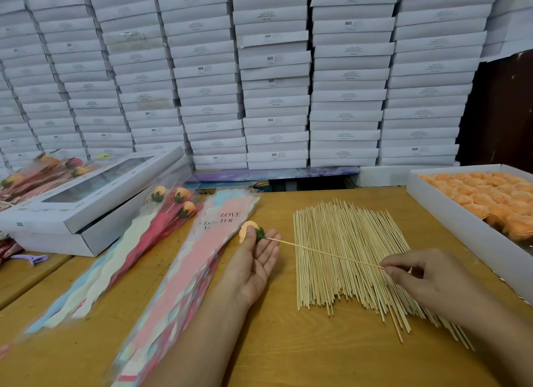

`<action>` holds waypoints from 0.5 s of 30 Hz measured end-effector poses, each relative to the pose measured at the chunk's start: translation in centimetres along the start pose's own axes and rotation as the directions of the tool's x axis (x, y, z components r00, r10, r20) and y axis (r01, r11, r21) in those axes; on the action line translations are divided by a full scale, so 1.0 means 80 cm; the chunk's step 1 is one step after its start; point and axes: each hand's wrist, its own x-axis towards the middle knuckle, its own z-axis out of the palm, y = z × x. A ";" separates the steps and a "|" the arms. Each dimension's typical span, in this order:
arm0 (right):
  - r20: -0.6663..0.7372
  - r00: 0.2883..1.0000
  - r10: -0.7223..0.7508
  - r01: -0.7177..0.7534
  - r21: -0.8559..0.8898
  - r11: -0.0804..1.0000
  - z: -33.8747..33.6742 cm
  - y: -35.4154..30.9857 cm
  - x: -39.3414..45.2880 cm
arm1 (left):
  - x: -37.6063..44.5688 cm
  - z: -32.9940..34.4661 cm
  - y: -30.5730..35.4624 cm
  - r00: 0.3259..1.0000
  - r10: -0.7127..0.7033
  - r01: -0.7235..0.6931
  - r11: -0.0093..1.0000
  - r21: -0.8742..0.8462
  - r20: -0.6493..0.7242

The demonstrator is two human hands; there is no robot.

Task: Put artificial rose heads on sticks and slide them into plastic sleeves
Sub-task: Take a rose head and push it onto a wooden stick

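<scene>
Now hands: left (253, 264) cradles rose head (247, 231), right (418, 274) pinches stick (326, 253).

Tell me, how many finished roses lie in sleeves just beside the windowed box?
3: one nearest the windowed box, one to its right, one below those. Blurry others sit on the far-left pile, so more may be hidden.
</scene>
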 end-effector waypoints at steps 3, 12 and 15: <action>0.001 1.000 0.005 -0.005 -0.003 1.000 0.000 0.002 0.001 | 0.000 0.000 0.000 1.000 0.001 -0.001 1.000 0.001 0.003; 0.002 1.000 0.011 -0.011 -0.019 1.000 -0.001 0.001 0.000 | 0.001 -0.001 0.000 1.000 0.004 -0.004 1.000 -0.011 0.012; 0.005 1.000 0.016 -0.016 -0.028 0.999 -0.001 0.002 0.001 | 0.001 0.000 0.000 1.000 0.003 -0.003 1.000 0.002 0.012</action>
